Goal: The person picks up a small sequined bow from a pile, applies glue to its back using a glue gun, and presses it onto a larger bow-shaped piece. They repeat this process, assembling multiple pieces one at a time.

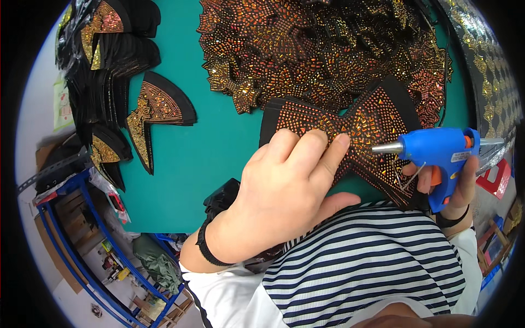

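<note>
My left hand (287, 177) lies over a black bow-shaped appliqué (377, 117) covered in orange and gold rhinestones. Its fingertips rest on the appliqué's left half, and the thumb points away from the fingers. More black layers show under the appliqué's edges. To the right, my right hand (466, 188) is wrapped round the grip of a blue hot glue gun (435, 146). The gun's metal nozzle points left, over the middle of the appliqué, close to my left fingertips. I cannot tell whether the nozzle touches the stones. A glue stick (492, 141) sticks out of the gun's back.
A large heap of rhinestone appliqués (328, 49) covers the far part of the green table (180, 197). Wing-shaped pieces (164, 104) and dark stacks (109, 87) lie at the left. A blue metal rack (98, 213) stands below left; shiny patterned sheeting (486, 65) hangs at the right.
</note>
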`<action>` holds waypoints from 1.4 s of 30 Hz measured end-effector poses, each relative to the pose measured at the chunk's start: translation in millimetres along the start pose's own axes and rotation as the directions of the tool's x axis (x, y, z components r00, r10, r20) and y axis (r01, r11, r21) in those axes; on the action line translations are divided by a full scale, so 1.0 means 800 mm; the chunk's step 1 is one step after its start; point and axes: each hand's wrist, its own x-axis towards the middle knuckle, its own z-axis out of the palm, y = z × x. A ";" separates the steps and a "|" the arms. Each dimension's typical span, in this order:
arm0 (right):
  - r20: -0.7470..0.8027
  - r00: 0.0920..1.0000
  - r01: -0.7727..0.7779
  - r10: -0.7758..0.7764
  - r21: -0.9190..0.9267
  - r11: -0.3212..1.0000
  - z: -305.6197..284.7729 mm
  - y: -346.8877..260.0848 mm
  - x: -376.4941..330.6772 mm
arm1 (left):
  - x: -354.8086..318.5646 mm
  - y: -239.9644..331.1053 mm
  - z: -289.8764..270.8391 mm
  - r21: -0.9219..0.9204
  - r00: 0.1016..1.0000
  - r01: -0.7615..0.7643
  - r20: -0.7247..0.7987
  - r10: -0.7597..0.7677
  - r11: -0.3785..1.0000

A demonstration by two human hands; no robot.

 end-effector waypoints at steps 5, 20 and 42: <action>0.197 0.980 0.036 -0.022 -0.065 0.997 -0.016 0.002 0.006 | -0.022 -0.019 -0.003 -0.137 0.955 0.008 -0.294 -0.049 0.990; 0.271 0.942 0.206 -0.196 -0.011 0.978 -0.009 0.006 0.014 | -0.027 -0.028 -0.010 -0.606 0.803 0.363 -0.181 -0.568 0.707; 0.224 0.884 0.424 -0.411 -0.010 0.906 0.019 -0.010 0.011 | -0.188 -0.190 -0.098 -0.764 0.451 0.058 -0.555 -0.699 0.643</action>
